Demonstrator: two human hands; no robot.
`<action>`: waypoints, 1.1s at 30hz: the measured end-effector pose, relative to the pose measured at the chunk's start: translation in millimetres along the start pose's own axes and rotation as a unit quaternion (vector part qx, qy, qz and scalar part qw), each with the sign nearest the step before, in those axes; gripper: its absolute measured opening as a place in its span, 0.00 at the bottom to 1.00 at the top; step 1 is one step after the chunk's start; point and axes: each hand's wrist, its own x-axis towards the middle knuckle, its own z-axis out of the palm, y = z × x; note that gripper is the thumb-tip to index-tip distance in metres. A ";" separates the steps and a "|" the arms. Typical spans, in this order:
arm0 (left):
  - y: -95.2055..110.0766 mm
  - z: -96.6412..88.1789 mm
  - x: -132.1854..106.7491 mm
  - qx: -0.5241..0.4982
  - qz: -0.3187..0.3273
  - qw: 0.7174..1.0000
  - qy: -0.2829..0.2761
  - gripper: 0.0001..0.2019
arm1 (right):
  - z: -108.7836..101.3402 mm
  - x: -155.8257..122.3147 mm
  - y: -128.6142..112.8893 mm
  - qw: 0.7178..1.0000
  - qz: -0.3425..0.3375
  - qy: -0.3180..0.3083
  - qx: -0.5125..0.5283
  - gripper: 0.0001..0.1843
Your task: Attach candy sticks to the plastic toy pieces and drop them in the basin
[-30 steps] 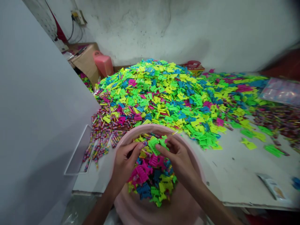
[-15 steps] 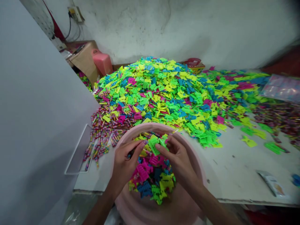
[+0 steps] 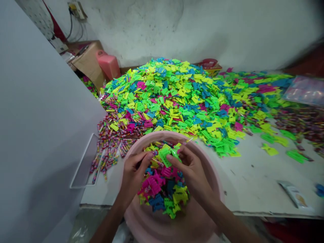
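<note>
Over a pink plastic tub (image 3: 210, 202), both of my hands are close together. My right hand (image 3: 188, 163) pinches a bright green flat plastic piece (image 3: 165, 156) with slots, its thumb across the front. A thin clear-and-pink wrapped end (image 3: 187, 141) pokes out behind those fingers. With thumb and forefinger closed, my left hand (image 3: 135, 168) grips a small printed wrapped stick (image 3: 155, 153), mostly hidden by the fingertips. Below them in the tub lie pink plastic pieces (image 3: 152, 185), along with blue, yellow and green ones.
A big heap of coloured plastic pieces (image 3: 172, 98) covers the table (image 3: 248, 189) against the wall. Wrapped sticks (image 3: 108, 148) lie to its left, near a white wire frame (image 3: 82, 162). A pale partition (image 3: 45, 118) stands at left. A small packet (image 3: 295, 195) rests at right.
The view has shifted slightly. My hands stay almost in place, the left fingertips a touch further from the green piece; both keep their hold.
</note>
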 end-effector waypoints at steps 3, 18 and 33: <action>2.4 0.1 0.8 -0.009 -0.011 1.000 -0.014 0.18 | 0.1 0.0 0.1 1.000 -0.006 -0.001 -0.002 0.20; 0.5 -17.3 7.7 0.051 0.020 0.987 -0.150 0.20 | 2.4 -5.2 12.9 1.000 0.014 -0.009 0.015 0.21; 8.5 8.8 2.1 0.493 0.273 0.826 -0.008 0.35 | 25.3 -15.5 6.3 0.986 0.065 0.055 0.143 0.18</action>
